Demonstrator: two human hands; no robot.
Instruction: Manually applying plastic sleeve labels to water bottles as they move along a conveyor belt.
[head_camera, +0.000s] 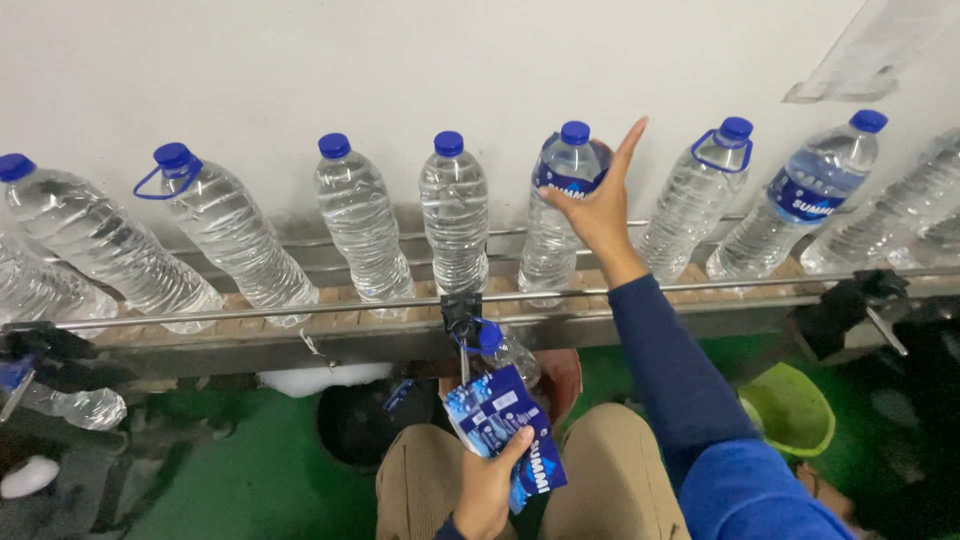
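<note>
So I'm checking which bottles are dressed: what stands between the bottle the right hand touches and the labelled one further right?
Head view: one bare bottle with a blue carry loop.

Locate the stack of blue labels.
In the head view, low centre: the stack of blue labels sits in the left hand, above the lap, below the conveyor rail.

Right hand (600, 215) outstretched, left hand (490, 490) clenched.

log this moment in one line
right hand: on labelled bottle | left hand: holds label stack | bottles on conveyor
</note>
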